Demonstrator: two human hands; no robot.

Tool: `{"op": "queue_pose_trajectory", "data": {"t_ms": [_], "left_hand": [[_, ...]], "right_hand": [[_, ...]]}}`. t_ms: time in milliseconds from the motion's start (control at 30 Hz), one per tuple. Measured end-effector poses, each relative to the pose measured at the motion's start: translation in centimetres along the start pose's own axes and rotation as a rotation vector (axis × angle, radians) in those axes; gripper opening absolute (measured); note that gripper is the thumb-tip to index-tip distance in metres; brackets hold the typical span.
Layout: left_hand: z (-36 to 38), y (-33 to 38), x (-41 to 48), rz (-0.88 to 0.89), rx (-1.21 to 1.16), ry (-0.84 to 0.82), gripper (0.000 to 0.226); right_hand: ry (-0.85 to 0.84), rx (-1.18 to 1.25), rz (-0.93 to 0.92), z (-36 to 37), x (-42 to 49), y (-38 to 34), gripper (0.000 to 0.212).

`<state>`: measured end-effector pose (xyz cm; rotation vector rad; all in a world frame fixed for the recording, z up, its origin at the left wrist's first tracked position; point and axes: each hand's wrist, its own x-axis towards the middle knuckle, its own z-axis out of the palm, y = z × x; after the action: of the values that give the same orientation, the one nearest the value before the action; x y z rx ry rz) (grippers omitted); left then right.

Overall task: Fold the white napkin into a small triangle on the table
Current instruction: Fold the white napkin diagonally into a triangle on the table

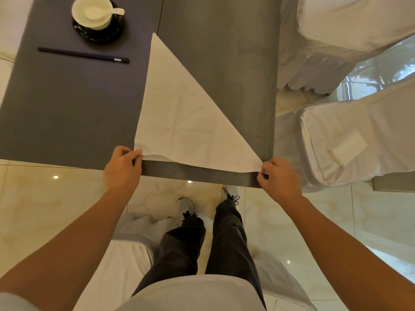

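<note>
The white napkin [179,122] lies flat on the grey table [235,63] as one large triangle, its long point reaching away toward the far side and its shorter edge running along the near rim of the table, just in front of the person. The left hand [122,169] pinches the near left corner between thumb and curled fingers, where the cloth shows a slight lifted double layer; the right hand [278,178] pinches the sharp near right corner in the same way. Holding both ends of that edge seems meant to draw the cloth taut and square it with the table rim, so that the layers lie true before another fold is made. By my reckoning the task is only partly done: the triangle is big, and at least one more halving looks needed to make it small, most likely by bringing one held corner across to another. The risk is that the layers at the left corner slip apart as the cloth moves. To the left, on a darker placemat [67,97], a dark pair of chopsticks [83,55] and a cream bowl [92,12] with a spoon [116,11] on a black saucer [98,33] sit well apart from the napkin, out of the way of the folding
</note>
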<state>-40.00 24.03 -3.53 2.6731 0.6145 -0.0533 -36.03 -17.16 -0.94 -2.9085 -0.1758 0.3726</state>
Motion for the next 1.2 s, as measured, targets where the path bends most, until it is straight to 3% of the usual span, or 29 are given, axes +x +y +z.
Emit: {"op": "queue_pose_trajectory", "data": {"t_ms": [200, 533, 667, 1033, 1133, 1200], "left_hand": [[0.3, -0.7, 0.3, 0.059, -0.002, -0.010, 0.021], [-0.3, -1.0, 0.8, 0.150, 0.039, -0.061, 0.022], [-0.6, -1.2, 0.9, 0.208, 0.062, -0.094, 0.022], [-1.1, -1.6, 0.1, 0.256, 0.050, -0.115, 0.020], [-1.3, -1.8, -0.3, 0.250, 0.018, -0.108, 0.020], [-1.5, -2.0, -0.5, 0.261, -0.002, -0.097, 0.017]], "right_hand": [[-0.012, -0.066, -0.122, -1.8, 1.2, -0.5, 0.009], [0.016, -0.137, -0.143, -1.8, 1.1, 0.8, 0.004], [-0.039, -0.112, -0.141, -0.4, 0.6, 0.8, 0.018], [-0.152, -0.156, -0.251, -0.4, 0.0, 2.0, 0.034], [-0.121, -0.049, -0.145, -0.2, -0.4, 2.1, 0.017], [-0.097, -0.017, -0.065, 0.0, -0.4, 1.9, 0.019]]}}
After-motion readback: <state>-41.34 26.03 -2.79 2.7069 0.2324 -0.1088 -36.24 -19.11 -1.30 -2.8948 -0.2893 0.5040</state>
